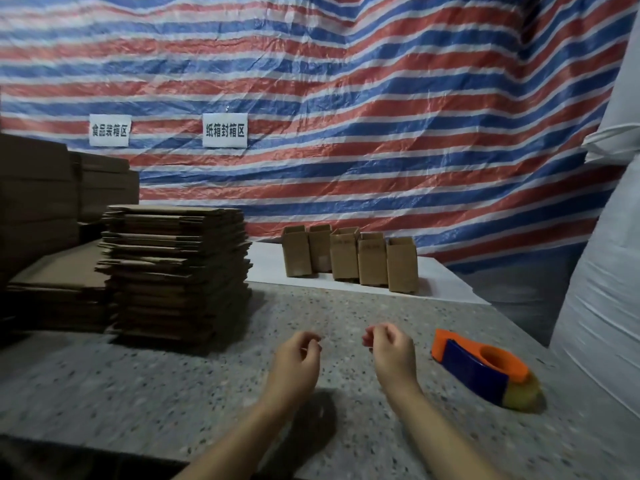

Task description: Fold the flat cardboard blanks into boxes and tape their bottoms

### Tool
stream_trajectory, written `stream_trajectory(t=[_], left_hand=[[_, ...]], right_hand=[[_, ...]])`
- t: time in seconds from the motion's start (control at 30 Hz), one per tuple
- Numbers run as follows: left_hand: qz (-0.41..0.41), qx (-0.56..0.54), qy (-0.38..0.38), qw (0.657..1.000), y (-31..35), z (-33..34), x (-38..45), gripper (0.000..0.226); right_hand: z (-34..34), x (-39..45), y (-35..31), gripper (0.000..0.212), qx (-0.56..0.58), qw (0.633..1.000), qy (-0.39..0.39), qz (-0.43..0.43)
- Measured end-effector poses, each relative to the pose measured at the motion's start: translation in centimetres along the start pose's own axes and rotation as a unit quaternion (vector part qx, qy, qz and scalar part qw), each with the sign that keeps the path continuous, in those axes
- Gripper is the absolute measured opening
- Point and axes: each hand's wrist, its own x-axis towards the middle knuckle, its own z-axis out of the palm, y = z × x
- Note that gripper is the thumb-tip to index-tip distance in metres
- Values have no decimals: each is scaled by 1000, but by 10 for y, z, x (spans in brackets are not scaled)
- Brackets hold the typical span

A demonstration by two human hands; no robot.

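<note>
A tall stack of flat cardboard blanks (176, 271) stands on the speckled table (138, 386) at the left. Several folded small boxes (349, 259) stand upright in a row on a white sheet (446, 282) at the back. An orange and blue tape dispenser (485, 368) lies on the table at the right. My left hand (298, 358) and my right hand (391, 348) hover over the middle of the table with fingers loosely curled and nothing visible in them. The right hand is a short way left of the dispenser.
More cardboard stacks (45, 209) rise at the far left. A striped red, white and blue tarp (346, 98) with two paper signs hangs behind. A large white sack (606, 289) stands at the right edge.
</note>
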Motion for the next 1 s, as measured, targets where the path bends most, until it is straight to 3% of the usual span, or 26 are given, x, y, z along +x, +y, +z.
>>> stream_trajectory(t=[0.1,0.2,0.33,0.4,0.57,0.9,1.0], left_hand=[[31,15,23,999,1,-8,6,18],[115,72,76,988,23,-32,41,16],[195,234,197,932,65,-82,118,25],[205,333,220,894,79,-103,151,27],[117,528,208,815,86,-146,211,49],[-62,583,140,798,77,-200,263,69],[-131,579,91,800,72,-208,264,64]], right_hand=[[1,3,7,26,12,1000,2,10],[6,12,12,27,27,999,11,13],[25,23,12,27,48,999,0,0],[37,28,9,25,52,998,-18,-9],[63,44,-12,23,42,994,-83,-63],[109,90,-86,20,28,972,-169,-164],[122,94,-96,20,10,966,-191,-176]])
